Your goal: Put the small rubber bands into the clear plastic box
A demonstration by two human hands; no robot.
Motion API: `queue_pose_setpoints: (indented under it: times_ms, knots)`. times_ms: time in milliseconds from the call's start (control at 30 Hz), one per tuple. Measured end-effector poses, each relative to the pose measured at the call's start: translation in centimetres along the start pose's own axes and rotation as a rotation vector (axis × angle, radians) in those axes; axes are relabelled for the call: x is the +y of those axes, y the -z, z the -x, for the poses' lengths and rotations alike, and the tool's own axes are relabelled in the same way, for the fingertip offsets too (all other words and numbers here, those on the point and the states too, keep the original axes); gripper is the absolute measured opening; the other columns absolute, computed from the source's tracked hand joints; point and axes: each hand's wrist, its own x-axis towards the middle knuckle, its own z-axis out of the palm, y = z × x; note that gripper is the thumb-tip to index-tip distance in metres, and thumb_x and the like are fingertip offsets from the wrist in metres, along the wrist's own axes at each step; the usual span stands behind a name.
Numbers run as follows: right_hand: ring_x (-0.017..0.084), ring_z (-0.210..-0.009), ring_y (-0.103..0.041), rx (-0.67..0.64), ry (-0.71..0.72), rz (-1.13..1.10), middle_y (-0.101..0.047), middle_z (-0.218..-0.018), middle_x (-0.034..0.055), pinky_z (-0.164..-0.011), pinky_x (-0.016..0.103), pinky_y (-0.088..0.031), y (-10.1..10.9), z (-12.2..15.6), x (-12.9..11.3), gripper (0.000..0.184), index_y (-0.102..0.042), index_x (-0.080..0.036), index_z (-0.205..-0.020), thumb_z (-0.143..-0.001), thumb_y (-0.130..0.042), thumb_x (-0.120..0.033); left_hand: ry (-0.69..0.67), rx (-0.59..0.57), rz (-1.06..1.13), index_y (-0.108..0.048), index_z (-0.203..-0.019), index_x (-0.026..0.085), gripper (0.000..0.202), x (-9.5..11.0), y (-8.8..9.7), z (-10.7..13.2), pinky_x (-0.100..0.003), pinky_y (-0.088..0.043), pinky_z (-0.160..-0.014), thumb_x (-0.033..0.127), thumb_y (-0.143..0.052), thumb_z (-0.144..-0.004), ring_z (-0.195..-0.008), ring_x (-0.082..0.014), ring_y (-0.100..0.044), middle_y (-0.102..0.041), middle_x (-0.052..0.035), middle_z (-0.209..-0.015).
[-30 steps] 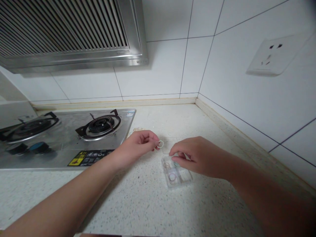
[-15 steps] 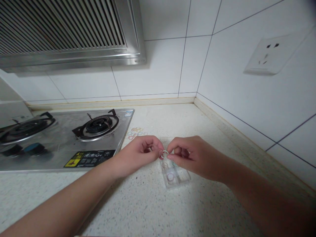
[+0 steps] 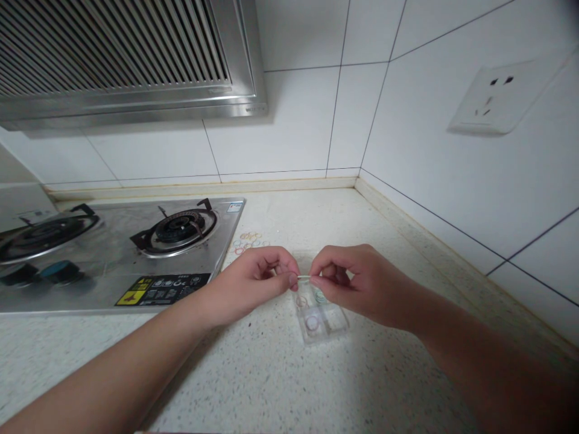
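A thin pale elastic band (image 3: 304, 276) is stretched into a nearly straight line between my two hands. My left hand (image 3: 266, 271) pinches its left end between thumb and forefinger, and my right hand (image 3: 350, 274) pinches the other end. Below them on the counter is a clear compartment box (image 3: 338, 330), its far part partly hidden by my hands. Inside are a lilac band (image 3: 312, 323), some reddish bands (image 3: 301, 301) and green bands (image 3: 319, 295) in separate compartments. Beyond my left hand lie several loose bands (image 3: 248, 241), yellow, red and bluish.
A gas stove (image 3: 181, 265) with two burners is set in the speckled counter (image 3: 253, 374) at left. Above it hangs a range hood (image 3: 181, 108). White tiled walls (image 3: 280, 144) close off the back and right, with a power socket (image 3: 491, 99) on the right.
The band was a round loop between my fingertips; now it is drawn out taut and flat. My right hand has shifted slightly right, while the left is almost unmoved.
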Motion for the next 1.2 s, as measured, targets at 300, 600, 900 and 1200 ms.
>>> queue_pose_setpoints:
  times_ms: [300, 600, 900, 1200]
  knots:
    - [0.007, -0.054, -0.050, 0.083, 0.092, 0.083, -0.057, -0.062, -0.0050, -0.054, 0.020, -0.038, 0.10, 0.10, -0.04, 0.008, -0.064, -0.018, -0.086, -0.089, -0.060, -0.025, 0.012, -0.020, -0.040, -0.065, -0.082, 0.016, 0.033, 0.34, -0.12, 0.04, -0.024, -0.039, -0.062, 0.041, -0.050, -0.097, -0.068, -0.0117, -0.050, -0.060, -0.0007, -0.075]
    - [0.006, -0.055, -0.051, 0.117, 0.208, 0.133, -0.058, -0.063, -0.0059, -0.056, 0.018, -0.039, 0.00, 0.26, 0.11, 0.002, -0.064, -0.019, -0.089, -0.088, -0.063, -0.021, 0.035, -0.077, 0.023, -0.065, -0.074, 0.015, 0.033, 0.68, -0.34, 0.02, -0.024, -0.036, -0.062, 0.037, -0.053, -0.096, -0.064, -0.0099, -0.046, -0.056, 0.0016, -0.067]
    - [0.006, -0.056, -0.050, 0.115, 0.313, 0.268, -0.056, -0.063, -0.0067, -0.059, 0.021, -0.036, 0.01, 0.12, 0.29, 0.004, -0.063, -0.020, -0.092, -0.089, -0.062, -0.021, 0.093, -0.059, 0.066, -0.067, -0.082, 0.014, 0.024, 0.56, 0.02, 0.09, -0.024, -0.031, -0.056, 0.038, -0.065, -0.089, -0.060, -0.0094, -0.041, -0.055, 0.0015, -0.068]
    - [0.005, -0.054, -0.049, 0.181, 0.336, 0.254, -0.055, -0.062, -0.0080, -0.057, 0.019, -0.036, -0.02, 0.07, 0.32, 0.005, -0.063, -0.019, -0.092, -0.087, -0.064, -0.019, 0.045, -0.063, 0.083, -0.065, -0.082, 0.012, 0.022, 0.87, -0.17, 0.17, -0.022, -0.030, -0.057, 0.033, -0.065, -0.089, -0.062, -0.0083, -0.040, -0.051, 0.0033, -0.067]
